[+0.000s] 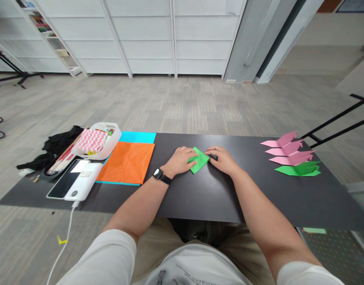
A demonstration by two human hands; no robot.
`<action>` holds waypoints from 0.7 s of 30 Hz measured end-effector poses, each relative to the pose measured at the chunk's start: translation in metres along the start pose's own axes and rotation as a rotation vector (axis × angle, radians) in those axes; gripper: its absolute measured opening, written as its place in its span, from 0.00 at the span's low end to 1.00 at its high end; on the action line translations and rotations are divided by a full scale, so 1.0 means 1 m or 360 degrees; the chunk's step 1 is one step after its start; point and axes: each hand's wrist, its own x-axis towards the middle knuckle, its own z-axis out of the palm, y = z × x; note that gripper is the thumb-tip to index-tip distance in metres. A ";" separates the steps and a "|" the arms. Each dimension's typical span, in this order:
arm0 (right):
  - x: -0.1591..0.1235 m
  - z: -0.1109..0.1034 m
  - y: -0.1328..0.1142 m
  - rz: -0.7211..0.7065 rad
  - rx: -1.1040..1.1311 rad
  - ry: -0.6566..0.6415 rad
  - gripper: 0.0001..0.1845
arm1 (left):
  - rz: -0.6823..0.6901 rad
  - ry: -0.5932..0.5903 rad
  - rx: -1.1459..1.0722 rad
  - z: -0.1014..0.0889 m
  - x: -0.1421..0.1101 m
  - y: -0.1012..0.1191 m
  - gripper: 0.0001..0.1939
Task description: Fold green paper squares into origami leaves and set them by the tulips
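Note:
A small green folded paper (200, 161) lies on the dark table in front of me, turned with its corners pointing to the sides. My left hand (182, 160) holds down its left part, fingers along the far edge and thumb across its top. At the right corner is my right hand (223, 159), its fingers curled and the fingertips touching the paper. A dark patch shows between that thumb and forefinger; whether it is a shadow or a thing, I cannot tell. Several folded paper birds stand in a row on the right: pink ones (290, 159) and a green one (300, 169) nearest me.
Orange paper sheets (126, 162) lie over blue ones (138, 137) left of my hands. Farther left are a white basket (112, 146) with small items, a phone (63, 180), a white power bank (83, 180) with a cable, and black cloth (61, 140).

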 end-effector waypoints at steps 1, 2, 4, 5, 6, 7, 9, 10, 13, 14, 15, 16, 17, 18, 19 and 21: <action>0.000 -0.001 -0.001 -0.0003 0.0023 0.0000 0.22 | 0.0005 -0.0003 -0.0006 0.000 0.000 0.001 0.18; 0.001 -0.002 -0.003 -0.0008 0.0041 0.0003 0.22 | 0.0016 -0.0007 -0.0010 0.000 0.000 0.002 0.19; 0.001 -0.005 -0.005 -0.0029 0.0073 0.0022 0.22 | 0.0047 -0.0018 -0.0015 0.001 0.000 0.004 0.20; 0.002 -0.006 -0.006 -0.0043 0.0090 0.0030 0.22 | 0.0060 -0.0021 -0.0014 0.001 -0.001 0.004 0.20; 0.002 -0.008 -0.006 -0.0059 0.0108 0.0031 0.22 | 0.0069 -0.0024 -0.0013 0.001 -0.001 0.005 0.19; 0.002 -0.008 -0.006 -0.0074 0.0127 0.0024 0.21 | 0.0076 -0.0028 -0.0012 0.002 -0.001 0.006 0.19; 0.002 -0.009 -0.006 -0.0099 0.0150 -0.0006 0.19 | 0.0082 -0.0037 -0.0009 0.002 -0.001 0.007 0.19; 0.001 -0.008 -0.005 -0.0108 0.0146 -0.0020 0.18 | 0.0081 -0.0041 -0.0005 0.002 -0.001 0.007 0.19; 0.000 -0.006 -0.002 -0.0130 0.0098 -0.0038 0.15 | 0.0060 -0.0042 0.0014 0.001 -0.001 0.009 0.17; 0.000 -0.006 -0.002 -0.0134 0.0080 -0.0037 0.15 | 0.0058 -0.0044 0.0016 0.001 -0.001 0.009 0.16; 0.000 -0.006 -0.001 -0.0138 0.0066 -0.0034 0.15 | 0.0066 -0.0048 0.0012 0.001 -0.001 0.010 0.16; 0.000 -0.006 0.000 -0.0140 0.0058 -0.0030 0.14 | 0.0081 -0.0056 -0.0002 0.001 -0.001 0.011 0.15; -0.001 -0.006 0.001 -0.0139 0.0054 -0.0027 0.14 | 0.0102 -0.0066 -0.0026 0.001 -0.001 0.011 0.15; -0.001 -0.007 0.001 -0.0133 0.0053 -0.0026 0.13 | 0.0121 -0.0073 -0.0058 0.001 0.000 0.012 0.15; -0.001 -0.008 0.002 -0.0124 0.0054 -0.0027 0.12 | 0.0136 -0.0078 -0.0095 0.001 0.000 0.012 0.15; -0.002 -0.010 0.003 -0.0099 0.0054 -0.0027 0.10 | 0.0143 -0.0079 -0.0163 0.001 0.001 0.012 0.14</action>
